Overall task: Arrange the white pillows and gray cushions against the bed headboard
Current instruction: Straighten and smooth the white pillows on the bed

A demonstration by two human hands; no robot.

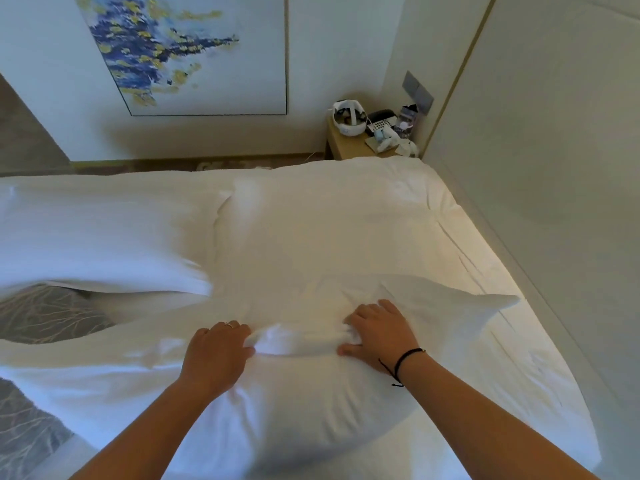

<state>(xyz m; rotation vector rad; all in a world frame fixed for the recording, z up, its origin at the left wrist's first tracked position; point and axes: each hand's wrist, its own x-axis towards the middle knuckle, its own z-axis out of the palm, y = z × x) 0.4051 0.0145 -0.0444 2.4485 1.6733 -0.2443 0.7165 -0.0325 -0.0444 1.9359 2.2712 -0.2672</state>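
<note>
White cotton bunches between both hands on the near pillow (277, 393), which lies flat on the bed (519, 341): the left hand (216, 355) is pinched on a fold of the cover, and the right hand (379, 336) presses down with fingers spread, thumb tucked against the same fold. To do this well, I would take the pillow by its two ends instead of the slack middle, so it lifts without sagging. A second pillow (97, 233) lies to the left, partly over a gray cushion (45, 313). The headboard (540, 140) stands along the right, with a bare strip of sheet before it, open room for swinging the pillow over.
</note>
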